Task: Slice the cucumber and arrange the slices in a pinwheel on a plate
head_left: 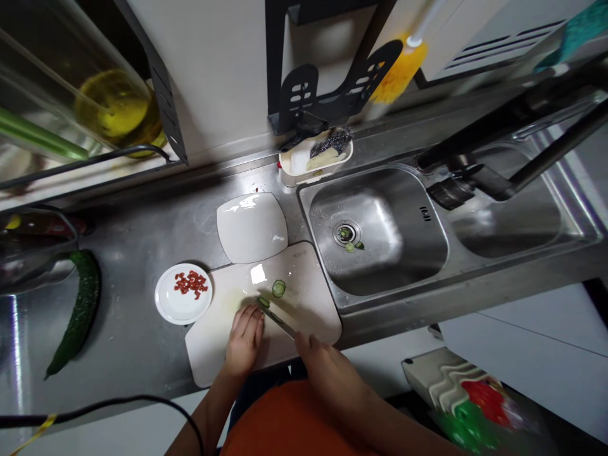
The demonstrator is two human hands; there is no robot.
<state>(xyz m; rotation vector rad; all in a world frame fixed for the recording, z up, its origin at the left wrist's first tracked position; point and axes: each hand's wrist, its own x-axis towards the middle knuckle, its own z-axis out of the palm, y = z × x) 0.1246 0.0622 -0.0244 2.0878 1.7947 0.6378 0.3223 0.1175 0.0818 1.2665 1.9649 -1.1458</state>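
My right hand (327, 367) grips a kitchen knife (280, 322), its blade angled up and left over the white cutting board (209, 354). My left hand (244, 339) is closed, fingers curled over a cucumber piece that it mostly hides, right beside the blade tip. A cut cucumber slice (263, 302) lies against the blade. Another round slice (278, 288) rests flat on the board, a little farther off. To the left, a small white plate (164, 297) holds chopped red bits (190, 283). Behind the board is a square white plate (251, 228).
A whole cucumber (80, 316) lies on the steel counter at left. The sink (389, 234) on the right has cucumber scraps (351, 247) by its drain. A faucet (489, 180) overhangs it. A sponge holder (316, 158) stands behind. A black cable (142, 398) crosses the lower left.
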